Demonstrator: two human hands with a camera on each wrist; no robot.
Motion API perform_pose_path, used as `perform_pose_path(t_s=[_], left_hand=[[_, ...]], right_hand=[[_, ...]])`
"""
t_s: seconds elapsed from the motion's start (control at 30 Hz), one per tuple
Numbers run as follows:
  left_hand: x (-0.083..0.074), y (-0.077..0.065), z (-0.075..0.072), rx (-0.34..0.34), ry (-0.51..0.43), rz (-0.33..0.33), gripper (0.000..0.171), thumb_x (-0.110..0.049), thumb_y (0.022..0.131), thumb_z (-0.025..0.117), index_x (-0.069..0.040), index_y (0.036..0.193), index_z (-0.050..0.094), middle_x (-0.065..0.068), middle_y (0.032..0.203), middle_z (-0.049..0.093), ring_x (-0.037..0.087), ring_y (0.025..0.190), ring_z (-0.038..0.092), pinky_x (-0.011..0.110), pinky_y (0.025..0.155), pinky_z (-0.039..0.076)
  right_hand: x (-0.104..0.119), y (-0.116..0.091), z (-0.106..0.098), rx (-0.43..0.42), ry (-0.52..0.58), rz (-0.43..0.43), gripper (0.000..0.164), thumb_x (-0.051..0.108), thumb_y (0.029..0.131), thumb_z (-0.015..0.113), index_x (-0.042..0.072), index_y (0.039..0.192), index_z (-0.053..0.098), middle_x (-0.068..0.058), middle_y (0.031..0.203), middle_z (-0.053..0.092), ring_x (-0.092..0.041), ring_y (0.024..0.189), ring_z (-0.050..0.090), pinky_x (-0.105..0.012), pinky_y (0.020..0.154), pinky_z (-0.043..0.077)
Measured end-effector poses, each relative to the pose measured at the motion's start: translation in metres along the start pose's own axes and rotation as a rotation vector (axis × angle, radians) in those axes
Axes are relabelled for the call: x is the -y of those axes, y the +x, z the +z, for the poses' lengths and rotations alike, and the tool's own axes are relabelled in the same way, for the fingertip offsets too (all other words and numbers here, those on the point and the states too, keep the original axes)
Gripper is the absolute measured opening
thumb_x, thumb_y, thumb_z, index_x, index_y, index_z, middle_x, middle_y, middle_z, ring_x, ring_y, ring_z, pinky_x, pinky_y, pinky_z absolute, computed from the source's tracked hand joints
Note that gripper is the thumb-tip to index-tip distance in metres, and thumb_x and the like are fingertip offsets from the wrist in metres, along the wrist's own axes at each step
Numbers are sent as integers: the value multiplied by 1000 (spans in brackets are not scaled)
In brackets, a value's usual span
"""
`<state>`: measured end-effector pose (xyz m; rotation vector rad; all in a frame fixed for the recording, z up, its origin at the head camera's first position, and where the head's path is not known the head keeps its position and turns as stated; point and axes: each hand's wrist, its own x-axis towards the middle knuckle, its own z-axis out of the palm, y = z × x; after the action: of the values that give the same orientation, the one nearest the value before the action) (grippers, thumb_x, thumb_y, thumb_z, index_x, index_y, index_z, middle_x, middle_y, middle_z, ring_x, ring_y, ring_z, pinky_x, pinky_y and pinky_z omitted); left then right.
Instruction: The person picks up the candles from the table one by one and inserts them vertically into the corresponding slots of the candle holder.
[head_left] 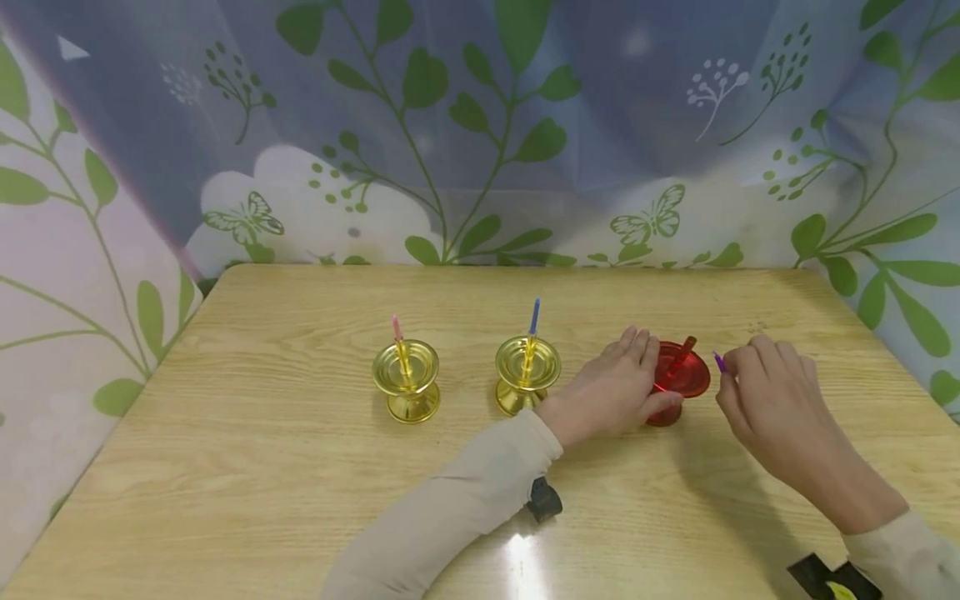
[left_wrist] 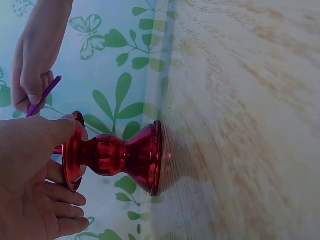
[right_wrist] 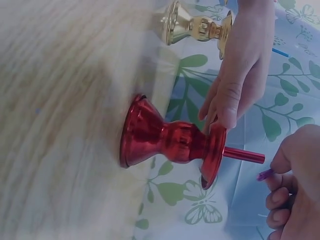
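Observation:
A red metallic candle holder [head_left: 683,372] stands upright on the table at the right, with a thin tube rising from its dish. My left hand [head_left: 611,385] holds this holder by its dish, with the thumb at the rim and the other fingers fairly straight along the far side. In my right hand [head_left: 780,417], thumb and fingers pinch a small purple candle [left_wrist: 45,96], apart from the red tube [right_wrist: 245,155]. To the left stand two gold candle holders, one [head_left: 406,371] bearing a pink candle [head_left: 397,327], the other [head_left: 517,396] a blue candle [head_left: 535,317].
All the holders stand on a light wooden table [head_left: 247,467]. Behind it hangs a cloth [head_left: 600,108] printed with leaves and butterflies. The left forearm passes just in front of the gold holder with the blue candle.

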<state>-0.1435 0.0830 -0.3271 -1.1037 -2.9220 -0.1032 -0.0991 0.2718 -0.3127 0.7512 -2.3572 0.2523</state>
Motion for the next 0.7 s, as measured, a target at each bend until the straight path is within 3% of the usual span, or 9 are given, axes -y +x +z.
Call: perform_pose_path(t_s=[0.3, 0.5, 0.7], left_hand=[[2, 1, 2, 13, -14, -17, 76, -57, 100, 28, -1, 151, 26, 14, 157, 26, 25, 146, 19, 29, 115, 23], [2, 1, 2, -8, -30, -8, 75, -56, 100, 30, 0, 151, 28, 15, 156, 28, 25, 145, 22, 29, 114, 25], [0, 0, 1, -8, -31, 0, 75, -57, 100, 30, -1, 151, 27, 15, 156, 28, 25, 145, 22, 29, 114, 25]], right_hand=[[2, 17, 1, -55, 63, -20, 32, 19, 95, 36, -8, 87, 51, -15, 77, 44, -31, 65, 35, -37, 57, 23], [5, 31, 5, -158, 139, -64, 43, 24, 100, 30, -13, 88, 49, -19, 75, 43, -34, 66, 36, -40, 59, 24], [8, 42, 4, -223, 226, -12, 28, 11, 98, 36, -13, 87, 45, -21, 75, 39, -32, 67, 32, -34, 64, 22]])
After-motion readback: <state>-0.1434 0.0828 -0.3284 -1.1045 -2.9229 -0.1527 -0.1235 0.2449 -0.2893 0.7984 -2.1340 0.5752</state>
